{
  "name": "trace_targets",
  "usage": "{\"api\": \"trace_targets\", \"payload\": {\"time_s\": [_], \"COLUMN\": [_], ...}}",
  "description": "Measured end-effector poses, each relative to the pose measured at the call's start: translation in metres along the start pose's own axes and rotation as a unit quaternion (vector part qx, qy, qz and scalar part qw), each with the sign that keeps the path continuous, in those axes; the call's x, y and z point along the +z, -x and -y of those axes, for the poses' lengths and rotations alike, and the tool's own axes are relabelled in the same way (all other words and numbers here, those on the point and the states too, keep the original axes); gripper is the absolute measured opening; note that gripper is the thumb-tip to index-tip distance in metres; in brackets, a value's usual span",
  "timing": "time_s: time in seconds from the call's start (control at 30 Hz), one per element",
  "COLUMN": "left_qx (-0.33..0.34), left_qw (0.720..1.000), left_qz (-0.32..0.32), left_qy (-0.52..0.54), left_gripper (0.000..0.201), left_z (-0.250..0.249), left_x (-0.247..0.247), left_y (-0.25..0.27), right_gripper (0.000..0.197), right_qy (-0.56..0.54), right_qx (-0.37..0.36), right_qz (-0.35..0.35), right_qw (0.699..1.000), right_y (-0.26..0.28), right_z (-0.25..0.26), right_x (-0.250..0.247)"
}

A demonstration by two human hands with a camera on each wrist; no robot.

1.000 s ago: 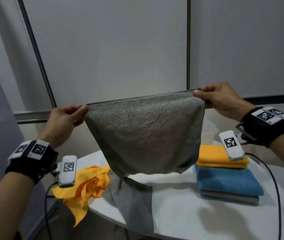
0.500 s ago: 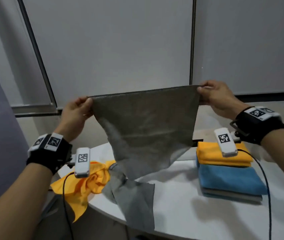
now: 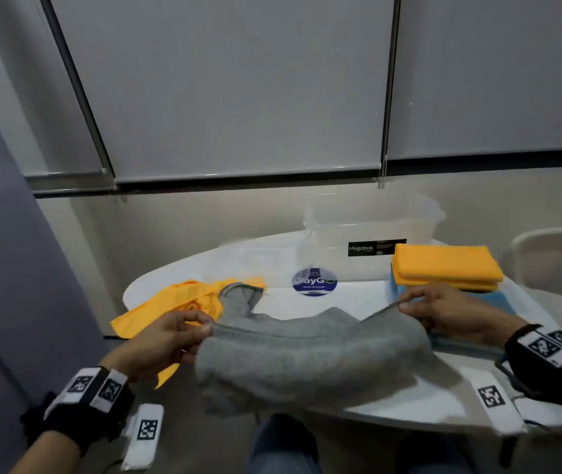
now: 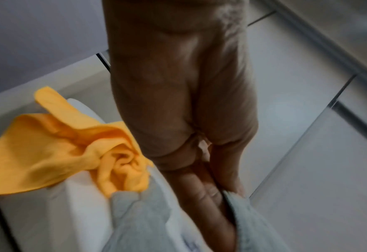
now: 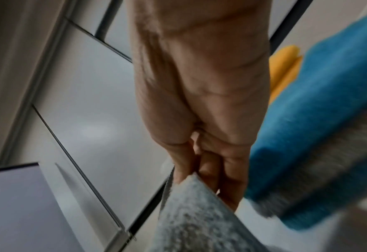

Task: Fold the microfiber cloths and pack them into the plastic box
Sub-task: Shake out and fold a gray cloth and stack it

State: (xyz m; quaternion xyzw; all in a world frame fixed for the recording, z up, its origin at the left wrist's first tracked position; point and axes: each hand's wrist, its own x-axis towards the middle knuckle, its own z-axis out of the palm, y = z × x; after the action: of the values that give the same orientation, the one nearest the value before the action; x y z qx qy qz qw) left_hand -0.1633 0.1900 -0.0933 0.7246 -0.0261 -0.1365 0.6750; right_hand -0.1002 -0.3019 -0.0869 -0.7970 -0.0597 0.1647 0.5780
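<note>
The left hand [image 3: 166, 340] and right hand [image 3: 443, 313] each pinch a top corner of a nubby grey microfiber cloth [image 3: 307, 364], draped low over the white table [image 3: 324, 306]. A clear plastic box [image 3: 371, 230] stands behind, beside folded orange and blue cloths [image 3: 443, 268].

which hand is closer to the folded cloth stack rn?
Right. The right hand sits just in front of the folded cloth stack, pinching a corner of the grey cloth. The left hand pinches the other corner across the table, by the crumpled orange cloth.
</note>
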Motion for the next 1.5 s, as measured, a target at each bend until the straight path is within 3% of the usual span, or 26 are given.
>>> {"api": "trace_targets", "payload": {"time_s": [0.17,0.4,0.53,0.77,0.87,1.0,1.13,1.2,1.3,1.43,1.5], "left_qx": [-0.039,-0.022,-0.036,-0.05,-0.042,-0.064,-0.074,-0.085,-0.123,-0.169,-0.161], "left_qw": [0.999,0.978,0.963,0.94,0.917,0.881,0.867,0.869,0.9,0.912,0.919], "left_qz": [-0.013,-0.203,-0.248,-0.252,-0.261,-0.255,-0.261,-0.263,-0.234,-0.173,-0.185], "left_qy": [-0.031,-0.051,-0.101,-0.226,-0.298,-0.393,-0.417,-0.41,-0.347,-0.333,-0.31], "left_gripper": [0.02,0.01,0.012,0.012,0.009,0.012,0.013,0.021,0.044,0.043,0.037], "left_z": [0.019,0.031,0.047,0.07,0.078,0.083,0.081,0.079,0.07,0.058,0.054], "left_x": [0.015,0.013,0.011,0.009,0.002,0.002,0.008,0.007,0.01,0.016,0.015], "left_y": [-0.005,-0.029,-0.042,-0.064,-0.073,-0.081,-0.084,-0.083,-0.076,-0.064,-0.065], "right_gripper": [0.014,0.014,0.015,0.011,0.019,0.02,0.021,0.026,0.031,0.035,0.035], "right_qy": [0.05,0.131,0.212,0.304,0.325,0.348,0.366,0.372,0.367,0.371,0.355], "right_qx": [0.036,-0.003,-0.017,0.049,0.071,0.077,0.07,0.072,0.086,0.058,0.023], "right_qz": [-0.064,-0.197,-0.227,-0.233,-0.229,-0.23,-0.235,-0.229,-0.213,-0.201,-0.198], "right_qw": [0.996,0.972,0.95,0.922,0.915,0.905,0.898,0.896,0.901,0.905,0.913], "right_y": [-0.021,-0.063,-0.083,-0.103,-0.11,-0.115,-0.115,-0.116,-0.116,-0.117,-0.117], "right_z": [-0.031,-0.033,-0.042,-0.04,-0.041,-0.046,-0.048,-0.043,-0.033,-0.015,-0.003], "right_x": [0.033,0.067,0.083,0.09,0.088,0.088,0.093,0.094,0.091,0.09,0.091]}}
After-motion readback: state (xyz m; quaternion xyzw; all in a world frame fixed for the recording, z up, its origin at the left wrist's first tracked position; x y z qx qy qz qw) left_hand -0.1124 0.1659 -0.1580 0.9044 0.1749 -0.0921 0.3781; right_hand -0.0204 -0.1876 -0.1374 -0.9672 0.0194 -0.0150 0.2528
